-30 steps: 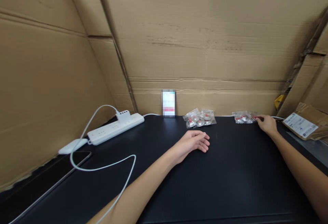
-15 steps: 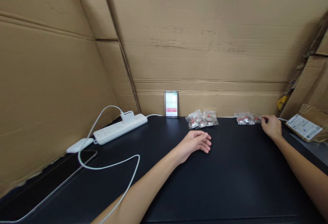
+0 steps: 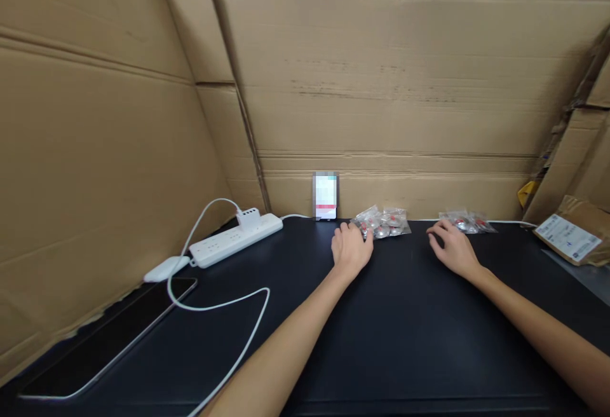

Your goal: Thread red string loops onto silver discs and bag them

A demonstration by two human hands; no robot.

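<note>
My left hand (image 3: pixel 351 250) lies palm down at the left end of a cluster of clear plastic packets (image 3: pixel 385 221). Its fingers are apart, the tips by the packets' edge, and it partly covers them. Inside the packets are shiny silvery round pieces with red spots; their exact kind is too small to tell. Farther right, my right hand (image 3: pixel 452 248) is open, thumb apart from lightly bent fingers, with nothing visible in it. It is in front of the left part of a second cluster of similar packets (image 3: pixel 474 222), covering some of it.
A phone (image 3: pixel 326 196) with a blurred screen leans on the cardboard wall (image 3: pixel 381 86). To the left are a white power strip (image 3: pixel 236 241), a charging cable (image 3: pixel 260 321) and a dark flat tablet-like device (image 3: pixel 109 341). A labelled brown package (image 3: pixel 572 229) sits at the right.
My left hand has moved forward to the left packet cluster and turned palm down. My right hand has moved left from the right end of the other cluster. The view has shifted slightly.
</note>
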